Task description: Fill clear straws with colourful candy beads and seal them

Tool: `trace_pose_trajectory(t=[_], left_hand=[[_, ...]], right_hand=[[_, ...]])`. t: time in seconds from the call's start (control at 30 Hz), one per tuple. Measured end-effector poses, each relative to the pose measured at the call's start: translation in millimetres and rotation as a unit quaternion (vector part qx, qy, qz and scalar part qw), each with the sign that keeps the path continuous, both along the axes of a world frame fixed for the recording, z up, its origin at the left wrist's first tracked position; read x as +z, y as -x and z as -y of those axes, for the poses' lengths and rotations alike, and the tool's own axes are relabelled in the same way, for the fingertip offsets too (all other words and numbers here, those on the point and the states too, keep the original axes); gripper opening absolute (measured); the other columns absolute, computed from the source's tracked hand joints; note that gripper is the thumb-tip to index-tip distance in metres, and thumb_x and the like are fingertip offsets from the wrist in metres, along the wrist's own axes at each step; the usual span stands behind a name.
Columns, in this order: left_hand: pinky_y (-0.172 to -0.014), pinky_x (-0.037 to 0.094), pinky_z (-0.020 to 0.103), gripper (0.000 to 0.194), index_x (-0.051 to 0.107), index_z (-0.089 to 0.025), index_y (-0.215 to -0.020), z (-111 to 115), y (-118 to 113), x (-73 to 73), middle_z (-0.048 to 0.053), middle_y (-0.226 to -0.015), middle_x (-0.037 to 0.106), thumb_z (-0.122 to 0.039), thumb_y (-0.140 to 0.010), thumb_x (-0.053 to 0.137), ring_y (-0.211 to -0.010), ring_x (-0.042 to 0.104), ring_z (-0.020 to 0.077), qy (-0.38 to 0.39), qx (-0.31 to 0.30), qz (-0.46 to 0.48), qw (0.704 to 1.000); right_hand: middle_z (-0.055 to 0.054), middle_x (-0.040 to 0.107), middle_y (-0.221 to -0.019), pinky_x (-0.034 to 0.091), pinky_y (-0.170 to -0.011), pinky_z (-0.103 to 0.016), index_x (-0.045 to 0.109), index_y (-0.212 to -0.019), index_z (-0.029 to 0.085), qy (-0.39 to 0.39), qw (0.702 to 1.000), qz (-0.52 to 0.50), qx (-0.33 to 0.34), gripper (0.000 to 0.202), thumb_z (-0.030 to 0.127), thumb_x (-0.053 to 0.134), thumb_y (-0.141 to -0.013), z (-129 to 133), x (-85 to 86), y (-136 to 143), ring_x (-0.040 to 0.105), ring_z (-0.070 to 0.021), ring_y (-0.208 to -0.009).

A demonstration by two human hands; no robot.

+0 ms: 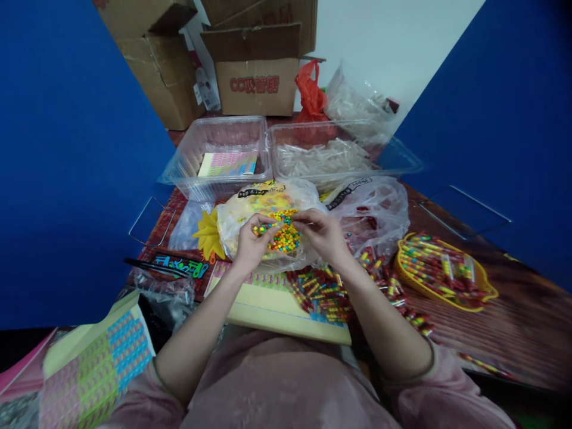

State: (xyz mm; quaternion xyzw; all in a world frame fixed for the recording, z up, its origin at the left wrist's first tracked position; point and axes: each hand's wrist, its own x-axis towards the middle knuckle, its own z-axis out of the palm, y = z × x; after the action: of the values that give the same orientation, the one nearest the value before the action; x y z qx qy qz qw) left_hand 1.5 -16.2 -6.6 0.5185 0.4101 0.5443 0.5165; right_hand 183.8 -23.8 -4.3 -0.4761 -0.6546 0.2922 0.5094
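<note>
Head view: a wood-grained desk (531,322) between blue panels (67,149), cardboard boxes (254,86) and clear trays (255,127) toward its back, filled tubes (326,292) beside a yellow basket (481,304). Over the plastic bag (230,217) of candies (288,239), the left hand (251,243) pinches a candy tube (265,227); the right hand's (325,235) fingertips are drawn together, their grip unclear

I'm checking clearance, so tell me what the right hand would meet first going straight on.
Likely the slim candy-filled tube that the left hand seems to pinch, or that hand's fingertips, since the right hand points that way; unclear depth leaves the order open.
</note>
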Motion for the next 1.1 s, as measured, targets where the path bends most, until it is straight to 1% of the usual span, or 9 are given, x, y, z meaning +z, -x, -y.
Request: trace_pose_trajectory(t=[0.13, 0.23, 0.37, 0.53, 0.63, 0.77, 0.9, 1.03, 1.1], left_hand=[[-0.043, 0.026, 0.019, 0.038, 0.061, -0.018, -0.083, -4, 2, 2.3, -0.005, -0.057, 0.053, -0.036, -0.064, 0.088, -0.047, 0.045, 0.007, 0.069, -0.048, 0.09, 0.992], [-0.041, 0.024, 0.018, 0.042, 0.059, -0.017, -0.085, -4, 4, 6.6, -0.003, -0.062, 0.06, -0.036, -0.062, 0.089, -0.046, 0.046, 0.0061, 0.089, -0.078, 0.121, 0.986], [-0.042, 0.024, 0.018, 0.044, 0.053, -0.018, -0.084, -3, 6, 10.6, 0.001, -0.07, 0.068, -0.038, -0.064, 0.087, -0.048, 0.049, 0.0061, 0.104, -0.09, 0.149, 0.979], [-0.044, 0.026, 0.018, 0.042, 0.049, -0.018, -0.078, -2, 8, 10.0, 0.001, -0.07, 0.068, -0.036, -0.066, 0.085, -0.051, 0.052, 0.0064, 0.118, -0.081, 0.165, 0.976], [-0.046, 0.029, 0.018, 0.042, 0.049, -0.018, -0.077, -3, 8, 9.7, 0.001, -0.069, 0.068, -0.034, -0.065, 0.085, -0.052, 0.053, 0.0069, 0.125, -0.078, 0.172, 0.974], [-0.047, 0.031, 0.019, 0.041, 0.05, -0.018, -0.076, -3, 7, 11.5, 0.002, -0.069, 0.068, -0.034, -0.062, 0.085, -0.053, 0.054, 0.0074, 0.132, -0.073, 0.173, 0.973], [-0.049, 0.035, 0.02, 0.04, 0.051, -0.017, -0.074, -3, 6, 13.3, 0.001, -0.068, 0.067, -0.034, -0.061, 0.085, -0.054, 0.054, 0.0076, 0.133, -0.077, 0.171, 0.973], [-0.048, 0.034, 0.019, 0.041, 0.053, -0.017, -0.073, -4, 6, 12.8, 0.0, -0.064, 0.065, -0.035, -0.059, 0.087, -0.053, 0.054, 0.0078, 0.137, -0.078, 0.182, 0.971], [-0.048, 0.034, 0.019, 0.041, 0.053, -0.017, -0.073, -4, 6, 12.0, -0.001, -0.063, 0.064, -0.035, -0.058, 0.088, -0.052, 0.054, 0.0076, 0.139, -0.077, 0.188, 0.969]], right_hand=[[-0.005, 0.075, -0.095, 0.057, -0.082, -0.035, 0.075, -0.096, 0.022, 0.077, 0.983, -0.165, 0.038, 0.034, 0.048, 0.079, -0.075, -1, -3.1, 8, 0.069, -0.0189, -0.085], [-0.005, 0.074, -0.096, 0.056, -0.08, -0.033, 0.073, -0.098, 0.021, 0.063, 0.983, -0.169, 0.031, 0.032, 0.045, 0.076, -0.078, -2, -3.1, 11, 0.068, -0.0178, -0.084], [-0.008, 0.072, -0.091, 0.05, -0.07, -0.03, 0.074, -0.103, 0.017, 0.015, 0.997, 0.069, -0.012, 0.026, 0.032, 0.058, -0.09, -7, 4.2, 4, 0.063, -0.0166, -0.075], [-0.01, 0.07, -0.082, 0.043, -0.066, -0.028, 0.076, -0.084, 0.016, 0.026, 0.906, 0.422, 0.028, 0.022, 0.017, 0.055, -0.089, -19, 14.0, 0, 0.059, -0.017, -0.07], [-0.011, 0.071, -0.083, 0.041, -0.063, -0.028, 0.076, -0.081, 0.016, 0.041, 0.866, 0.497, 0.036, 0.023, 0.016, 0.055, -0.089, -25, 15.2, 7, 0.059, -0.0163, -0.066], [-0.012, 0.071, -0.084, 0.04, -0.063, -0.028, 0.076, -0.083, 0.016, 0.051, 0.851, 0.52, 0.044, 0.022, 0.013, 0.055, -0.089, -28, 17.7, 14, 0.06, -0.0171, -0.067], [-0.011, 0.07, -0.083, 0.04, -0.065, -0.028, 0.075, -0.084, 0.015, 0.037, 0.884, 0.464, 0.047, 0.016, 0.015, 0.059, -0.088, -26, 21.7, 8, 0.061, -0.0181, -0.071], [-0.008, 0.07, -0.086, 0.044, -0.067, -0.028, 0.073, -0.093, 0.016, 0.007, 0.963, 0.269, 0.027, 0.017, 0.024, 0.059, -0.09, -23, 19.1, 4, 0.061, -0.0178, -0.075], [-0.007, 0.069, -0.084, 0.045, -0.066, -0.028, 0.072, -0.095, 0.017, 0.001, 0.985, 0.171, 0.033, 0.021, 0.032, 0.059, -0.091, -21, 16.0, 6, 0.061, -0.0174, -0.074]])
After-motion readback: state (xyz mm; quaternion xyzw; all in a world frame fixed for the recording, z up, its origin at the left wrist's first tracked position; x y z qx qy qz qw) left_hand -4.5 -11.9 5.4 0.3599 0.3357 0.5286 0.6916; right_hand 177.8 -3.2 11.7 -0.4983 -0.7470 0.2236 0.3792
